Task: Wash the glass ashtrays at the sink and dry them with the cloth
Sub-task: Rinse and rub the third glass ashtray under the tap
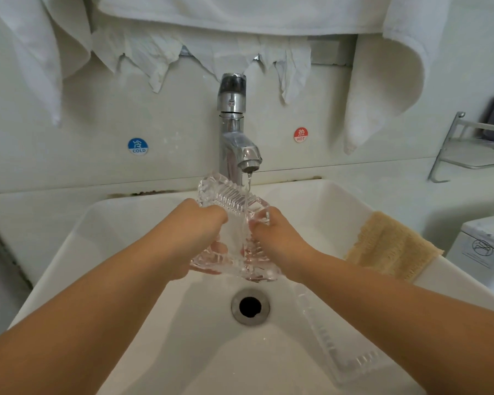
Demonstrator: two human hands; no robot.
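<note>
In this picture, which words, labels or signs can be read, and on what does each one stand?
"冷 COLD": blue round sticker on the wall, to the left of the tap.
"热 HOT": red round sticker on the wall, to the right of the tap.
White appliance at the right edge: a crossed-circle sign with small print, too small to read.

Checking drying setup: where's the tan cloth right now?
Head view: tan cloth drapes over the sink's right rim, just right of the right hand.

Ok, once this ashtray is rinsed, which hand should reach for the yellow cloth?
Right, probably. The yellow cloth lies over the sink's right rim, beside the right hand. The left hand would have to cross over, and can keep gripping the ashtray under the tap.
</note>
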